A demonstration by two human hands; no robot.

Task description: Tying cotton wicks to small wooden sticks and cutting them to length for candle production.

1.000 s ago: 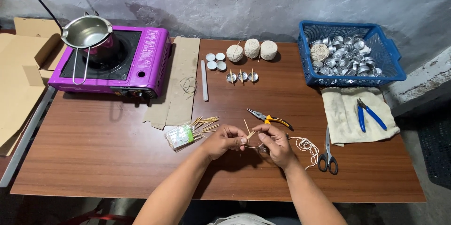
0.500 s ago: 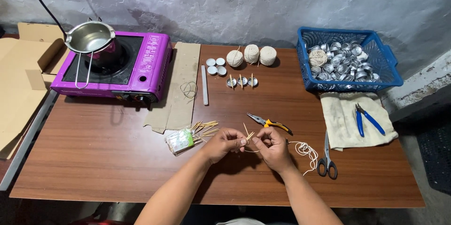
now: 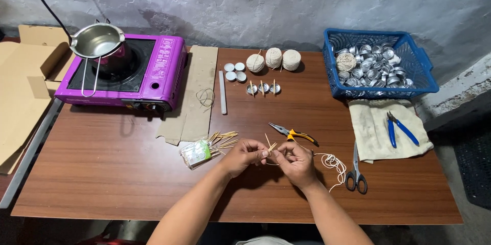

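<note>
Left hand (image 3: 244,156): fingers closed in a pinch on thin sticks (image 3: 269,146), held just above the table (image 3: 102,173).
Right hand (image 3: 296,162): fingers curled shut on the same sticks and on white string (image 3: 331,163), which trails to a loose coil beside the scissors (image 3: 355,173).
Handling, as a judgement: best gripped close to the crossing point, string kept taut, sticks parallel so nothing slips.
Containers:
- Basket (image 3: 378,38), blue: many small metal cups plus 1 string ball.
- Pot (image 3: 97,40), steel, on a purple stove (image 3: 163,71): contents cannot be told.
- Packet (image 3: 197,152), clear: more sticks, fanning out of its open end.
- 3 cups (image 3: 262,88) with upright wicks, behind the pliers (image 3: 294,134).
</note>
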